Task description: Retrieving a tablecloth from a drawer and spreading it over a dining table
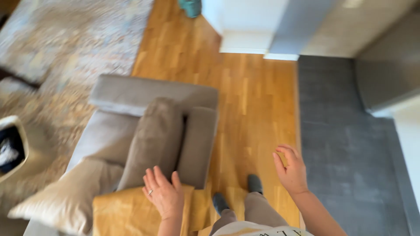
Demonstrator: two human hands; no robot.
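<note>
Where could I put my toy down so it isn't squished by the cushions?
The bare wooden plank floor between the grey sofa arm and the dark grey mat is free. The sofa is crowded: a grey cushion, a beige pillow, a mustard-yellow blanket under the left hand.

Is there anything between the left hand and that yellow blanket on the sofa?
Nothing visible does. The left hand already lies flat on the yellow blanket, draped over the grey sofa's end, with a grey cushion just beyond the fingers. The right hand hangs open over the wooden floor, touching nothing.
</note>
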